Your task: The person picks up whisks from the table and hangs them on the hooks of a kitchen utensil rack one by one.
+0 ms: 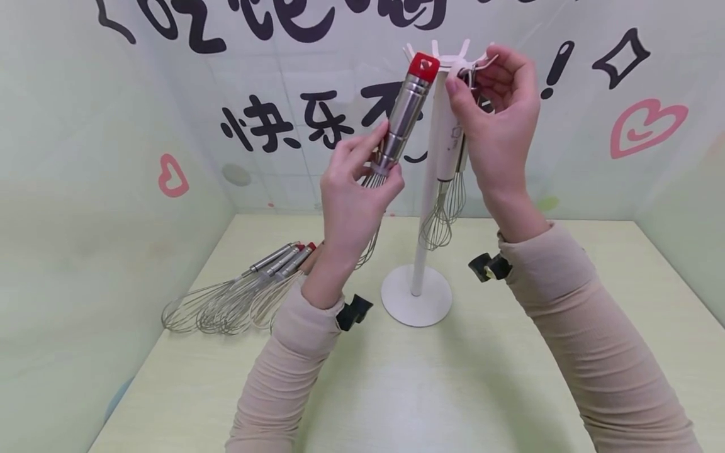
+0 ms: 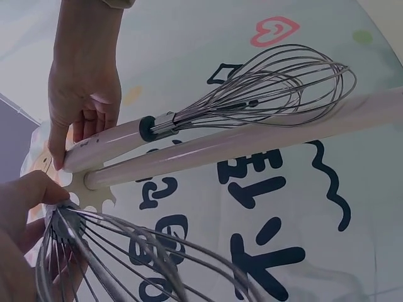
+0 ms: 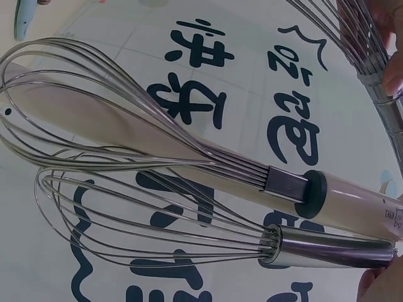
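My left hand (image 1: 359,182) grips a steel whisk (image 1: 403,116) with a red-tipped end, held tilted with its handle up. Its wires spread across the bottom of the left wrist view. At the top of a white stand (image 1: 428,189) with a ring of hooks, my right hand (image 1: 501,107) pinches the upper end of a white-handled whisk (image 1: 447,141), the thumb in front and the other fingers curled behind. Right beside that one hangs a second whisk with a plain steel handle (image 3: 334,246). Both have their wires pointing down along the pole.
Several whisks (image 1: 226,305) lie side by side on the table (image 1: 510,377) at the left, some with red ends. The stand's round base (image 1: 416,311) rests on the table's middle. A printed backdrop (image 1: 294,189) with black characters closes off the back.
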Available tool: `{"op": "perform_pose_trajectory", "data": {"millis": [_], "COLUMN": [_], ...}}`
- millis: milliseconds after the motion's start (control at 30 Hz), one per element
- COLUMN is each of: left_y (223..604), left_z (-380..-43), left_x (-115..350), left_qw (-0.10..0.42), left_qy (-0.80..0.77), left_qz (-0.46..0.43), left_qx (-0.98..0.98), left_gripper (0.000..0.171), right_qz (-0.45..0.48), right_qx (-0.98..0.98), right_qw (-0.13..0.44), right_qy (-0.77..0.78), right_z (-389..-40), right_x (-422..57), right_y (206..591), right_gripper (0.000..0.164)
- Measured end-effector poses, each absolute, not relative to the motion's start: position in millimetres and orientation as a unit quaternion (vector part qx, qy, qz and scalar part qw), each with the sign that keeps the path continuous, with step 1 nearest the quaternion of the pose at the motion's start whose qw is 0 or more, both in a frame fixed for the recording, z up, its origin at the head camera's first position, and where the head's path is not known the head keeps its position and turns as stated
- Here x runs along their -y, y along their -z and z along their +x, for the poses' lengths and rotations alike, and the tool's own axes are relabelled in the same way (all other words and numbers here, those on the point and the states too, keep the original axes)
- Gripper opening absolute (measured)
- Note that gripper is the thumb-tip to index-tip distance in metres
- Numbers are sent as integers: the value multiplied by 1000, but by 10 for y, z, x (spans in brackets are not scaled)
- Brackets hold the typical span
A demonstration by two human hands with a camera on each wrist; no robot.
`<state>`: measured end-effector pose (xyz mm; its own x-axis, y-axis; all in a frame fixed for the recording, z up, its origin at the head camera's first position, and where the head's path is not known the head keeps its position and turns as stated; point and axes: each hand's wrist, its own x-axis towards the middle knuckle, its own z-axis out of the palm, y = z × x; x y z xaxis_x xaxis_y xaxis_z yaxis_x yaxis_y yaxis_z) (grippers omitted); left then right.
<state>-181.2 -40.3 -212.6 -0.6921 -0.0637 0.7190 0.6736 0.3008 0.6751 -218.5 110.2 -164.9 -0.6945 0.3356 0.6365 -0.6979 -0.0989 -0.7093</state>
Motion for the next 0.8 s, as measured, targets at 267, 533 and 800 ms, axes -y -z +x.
{"op": "perform_pose_trajectory", "data": {"millis": [267,533,800], "left_y": [2196,2271,2303], "left_z": [-1904,-1941,-1965], "left_x": [335,248,210], "left_qw": [286,263,256], "left_qy": [582,599,595], "left_qz": [-208,-214,-221], "left_qx": [732,725,729], "left_gripper": [49,52,54], "right_qz": [162,178,199], "right_qx": [574,555,556], "right_qw": [356,352,363], "right_qy": [-719,-732,-721], "right_z": [-2167,-2176,-2170], "right_x": [-1125,-1133,-1131], "right_y": [1650,1650,1670], "right_gripper": [45,41,37]}}
